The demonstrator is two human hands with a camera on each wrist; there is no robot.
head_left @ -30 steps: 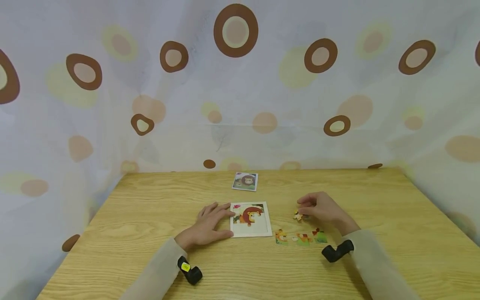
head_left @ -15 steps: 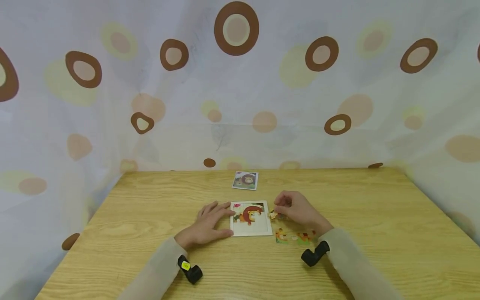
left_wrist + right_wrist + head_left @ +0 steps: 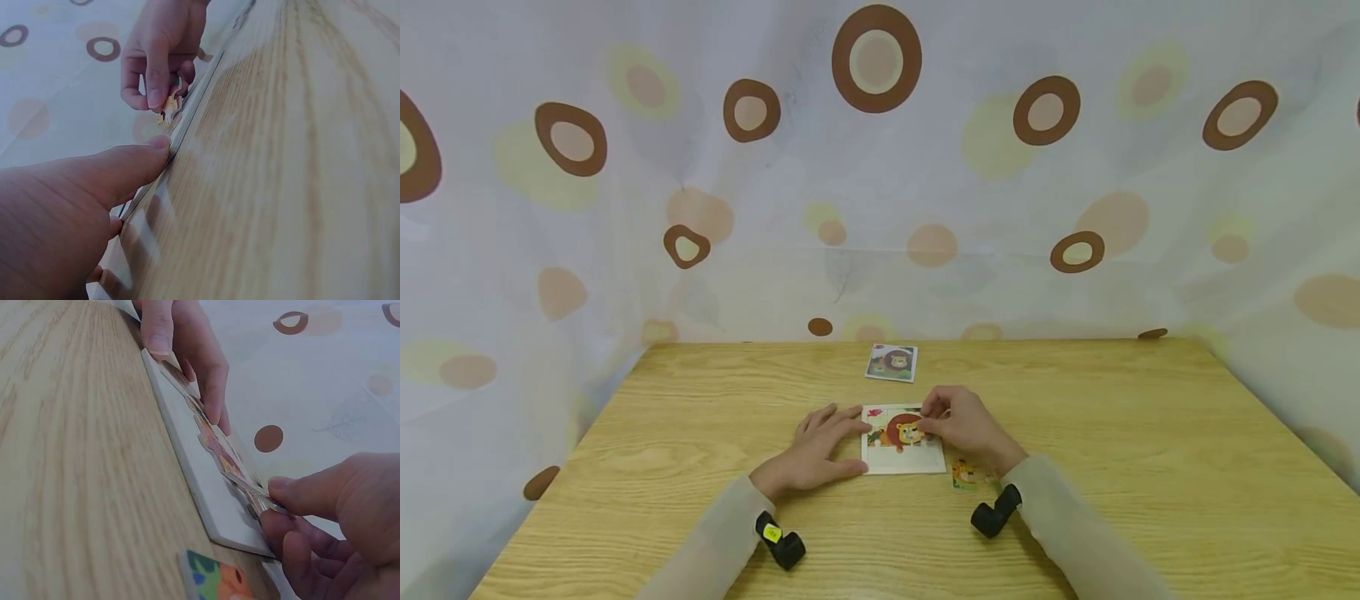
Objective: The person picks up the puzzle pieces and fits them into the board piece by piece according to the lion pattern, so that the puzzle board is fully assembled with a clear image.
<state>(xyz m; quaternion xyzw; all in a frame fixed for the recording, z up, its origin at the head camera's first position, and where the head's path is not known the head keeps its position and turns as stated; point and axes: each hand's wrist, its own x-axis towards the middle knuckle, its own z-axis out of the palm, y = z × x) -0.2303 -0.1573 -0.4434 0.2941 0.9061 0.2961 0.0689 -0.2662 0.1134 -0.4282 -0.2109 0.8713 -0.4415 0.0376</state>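
Note:
A square white puzzle board (image 3: 898, 463) lies on the table, its upper part filled with joined pieces that picture a lion (image 3: 898, 427). My left hand (image 3: 812, 452) rests along the board's left edge, fingers spread, thumb (image 3: 128, 169) on the near corner. Between thumb and fingers my right hand (image 3: 970, 427) pinches a jigsaw piece (image 3: 170, 111) over the board's right side, beside the lion's face. In the right wrist view this piece (image 3: 253, 488) is tilted and close to the joined ones. Whether it touches them I cannot tell.
Loose jigsaw pieces (image 3: 964, 474) lie right of the board's near corner, partly hidden by the right wrist. A small lion picture card (image 3: 891, 363) lies farther back on the wooden table (image 3: 722, 379). A spotted cloth (image 3: 880, 292) hangs behind the table.
My right hand has moved left with the jigsaw piece, from above the loose pieces to over the board. The left hand has stayed in place.

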